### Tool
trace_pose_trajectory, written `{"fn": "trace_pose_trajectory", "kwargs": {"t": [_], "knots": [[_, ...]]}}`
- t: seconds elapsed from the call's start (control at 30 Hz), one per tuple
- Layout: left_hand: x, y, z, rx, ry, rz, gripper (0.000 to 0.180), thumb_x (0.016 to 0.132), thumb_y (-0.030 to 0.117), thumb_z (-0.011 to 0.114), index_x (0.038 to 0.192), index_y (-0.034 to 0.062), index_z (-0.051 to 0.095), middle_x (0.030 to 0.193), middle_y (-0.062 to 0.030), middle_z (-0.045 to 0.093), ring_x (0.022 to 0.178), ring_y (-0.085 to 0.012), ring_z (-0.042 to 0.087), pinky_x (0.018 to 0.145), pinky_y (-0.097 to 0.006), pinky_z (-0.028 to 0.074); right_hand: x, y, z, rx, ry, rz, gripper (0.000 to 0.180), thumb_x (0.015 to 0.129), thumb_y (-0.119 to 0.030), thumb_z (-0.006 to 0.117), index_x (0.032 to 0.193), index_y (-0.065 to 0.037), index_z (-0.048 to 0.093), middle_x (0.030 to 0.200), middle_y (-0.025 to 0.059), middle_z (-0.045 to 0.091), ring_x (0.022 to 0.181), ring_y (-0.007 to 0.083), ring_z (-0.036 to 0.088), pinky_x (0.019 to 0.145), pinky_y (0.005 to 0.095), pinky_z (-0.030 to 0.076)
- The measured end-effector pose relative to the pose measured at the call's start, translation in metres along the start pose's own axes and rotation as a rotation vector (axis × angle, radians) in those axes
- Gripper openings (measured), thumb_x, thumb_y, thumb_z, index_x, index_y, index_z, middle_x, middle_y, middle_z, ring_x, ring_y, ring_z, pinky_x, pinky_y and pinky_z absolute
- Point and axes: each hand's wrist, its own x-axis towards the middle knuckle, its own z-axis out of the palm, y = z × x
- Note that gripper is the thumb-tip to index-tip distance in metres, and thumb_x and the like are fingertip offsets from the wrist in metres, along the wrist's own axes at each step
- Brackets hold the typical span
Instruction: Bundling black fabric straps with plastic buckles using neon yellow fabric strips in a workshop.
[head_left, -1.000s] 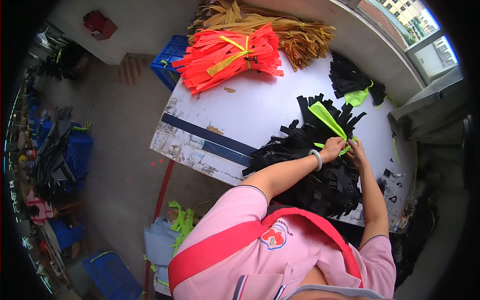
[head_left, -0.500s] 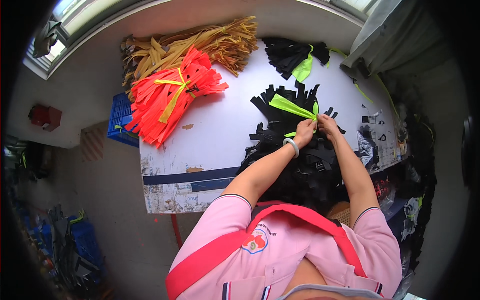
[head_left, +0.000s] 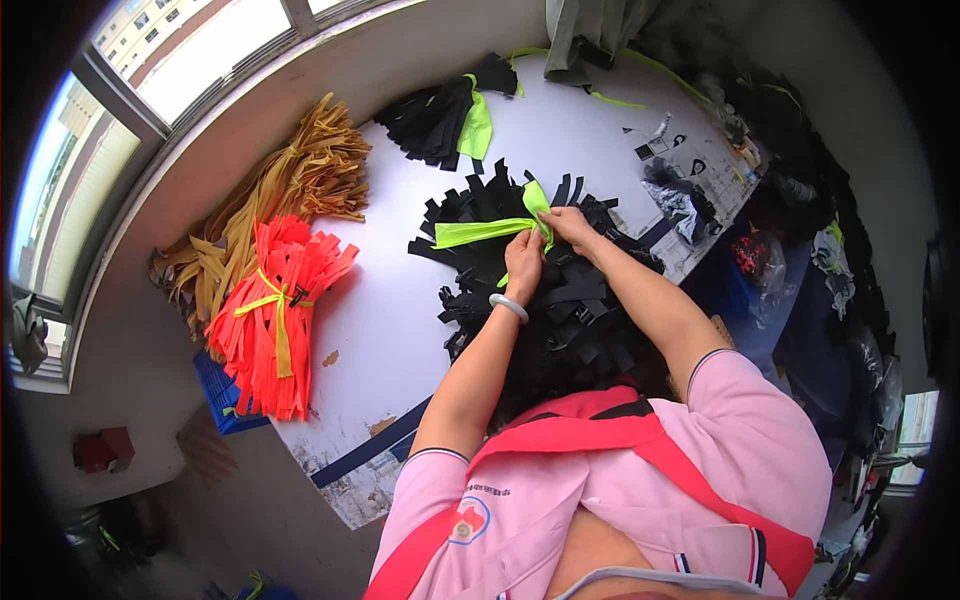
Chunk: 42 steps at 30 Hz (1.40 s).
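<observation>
A large bundle of black fabric strips (head_left: pixel 571 310) lies on the table in front of me, its cut ends fanning outward. Around it runs a neon yellow-green fabric strip (head_left: pixel 478 233), one tail stretching left and another standing up at the knot. My left hand (head_left: pixel 524 262), below a pale bangle, pinches this strip near the knot. Close on its right, my right hand (head_left: pixel 570 228) grips the same strip with bent fingers. The two hands nearly touch. Fingertips partly cover the knot, so its exact form is hidden.
An orange-red strip bundle (head_left: pixel 275 318) tied in yellow lies at left, with tan strips (head_left: pixel 290 190) behind it. A smaller black bundle (head_left: pixel 440 117) with a green tie sits at the back. A blue crate (head_left: pixel 222 392) stands beside the table (head_left: pixel 375 330); dark material piles up at right.
My view has turned, so the table and bundles appear rotated and shifted left. Both hands stay at the green strip's knot; its upper tail now stands up more broadly.
</observation>
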Motion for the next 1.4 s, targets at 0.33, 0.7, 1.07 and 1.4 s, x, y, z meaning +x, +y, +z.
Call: {"fn": "trace_pose_trajectory", "kwargs": {"t": [0.33,0.7,1.07,1.4], "knots": [[-0.004,0.016,-0.003,-0.039,-0.109,-0.065,0.031,0.099,0.024,0.049,0.077,0.0041,0.058,0.060,0.0024,0.046,0.052,-0.0064,0.039,0.051,-0.022,0.031,0.044,0.020,0.007,0.854,0.151,0.257,0.017,0.098,-0.023,0.046,0.098,-0.008,0.055,0.070,0.0040,0.055,0.051,0.0130,0.048,0.044,0.0290,0.037],[-0.029,0.017,-0.008,-0.125,-0.112,-0.045,0.031,0.098,0.019,0.050,0.071,0.0040,0.055,0.065,0.0032,0.049,0.059,-0.0055,0.039,0.055,-0.023,0.032,0.043,0.003,0.062,-0.125,0.925,0.095,0.028,0.088,-0.027,0.057,0.083,0.000,0.064,0.086,0.0223,0.065,0.083,0.0374,0.064,0.071,0.0435,0.047],[-0.043,0.029,-0.026,-0.071,-0.058,-0.058,0.032,0.099,0.020,0.050,0.071,0.0045,0.053,0.065,0.0058,0.044,0.060,-0.0042,0.034,0.055,-0.022,0.029,0.082,0.023,0.071,-0.026,0.832,0.247,0.020,0.082,-0.022,0.065,0.078,-0.002,0.067,0.084,0.0207,0.067,0.077,0.0317,0.065,0.068,0.0413,0.048],[-0.033,0.018,-0.037,-0.340,0.004,-0.131,0.032,0.099,0.021,0.050,0.070,0.0070,0.051,0.063,0.0063,0.042,0.059,-0.0051,0.034,0.056,-0.022,0.031,0.085,0.029,0.073,-0.138,0.755,0.212,0.025,0.082,-0.024,0.063,0.080,0.000,0.067,0.086,0.0221,0.066,0.080,0.0350,0.066,0.066,0.0433,0.049]]}}
